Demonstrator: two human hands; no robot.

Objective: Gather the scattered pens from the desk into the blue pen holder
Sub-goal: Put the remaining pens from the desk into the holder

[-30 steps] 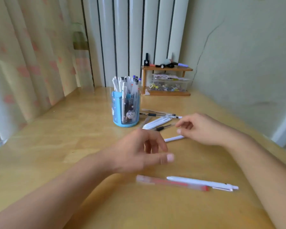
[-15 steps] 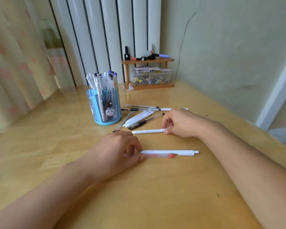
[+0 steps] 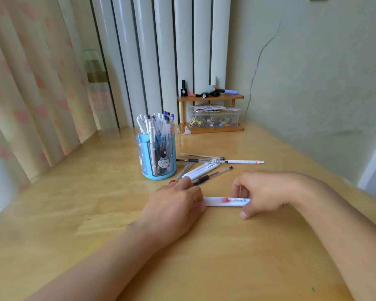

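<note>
The blue pen holder, printed with a cartoon figure, stands upright on the wooden desk, packed with several pens. A blurred bundle of white pens, one with a red part, lies between my hands. My left hand is closed over its left end and my right hand pinches its right end. Behind my hands several loose pens lie scattered beside the holder, among them a long white pen.
A small wooden shelf with a clear box of small items and bottles stands at the back against the wall. Curtains hang on the left. The desk's right edge runs close to my right forearm.
My right hand has moved toward me, carrying its white pen down beside the red and white pens under my left hand. Both hands now hold one bundle. The camera shifted.
</note>
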